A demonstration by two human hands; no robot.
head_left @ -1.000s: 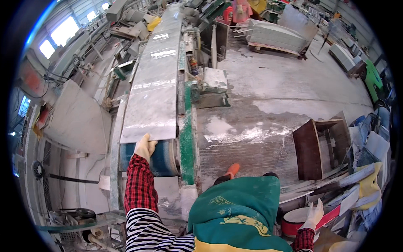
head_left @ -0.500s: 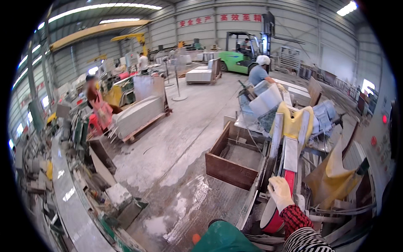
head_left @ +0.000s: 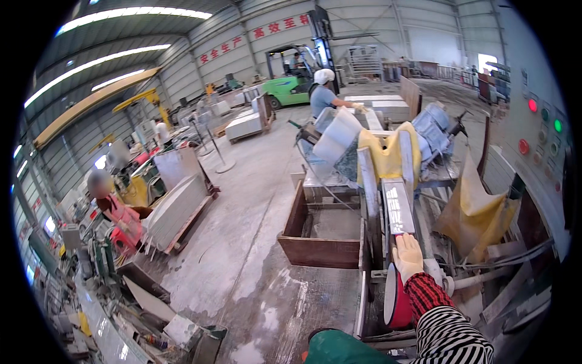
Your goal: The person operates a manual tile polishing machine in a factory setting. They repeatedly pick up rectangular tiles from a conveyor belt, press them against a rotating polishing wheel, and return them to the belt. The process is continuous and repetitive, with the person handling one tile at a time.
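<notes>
Since half a second ago the head has tipped a bit right and closer: the right hand [head_left: 407, 256], gloved, sat near the red disc then and now lies flat on the near end of the narrow polished stone strip [head_left: 398, 206], which runs away toward 12 o'clock along the machine bed [head_left: 373, 242]. Its grip is spread, palm down, fingers together on the slab end, pinching nothing. The left hand is out of view.

The red round disc [head_left: 397, 297] stands on edge just beside the wrist, at 6 o'clock of the hand. The brown open crate [head_left: 321, 233] sits at 9 o'clock of the strip.

Risks, as judged:
- The strip is long and thin; a one-handed push off-line could skew it on the bed or snap it.
- The sleeve cuff is close to the red disc; if that is a wheel and it spins, it could catch.
- Wet slurry on the floor [head_left: 254, 242] means a slip.
- A forklift [head_left: 291, 85] and another person in a white helmet [head_left: 324, 91] are at 12 o'clock, well apart.
</notes>
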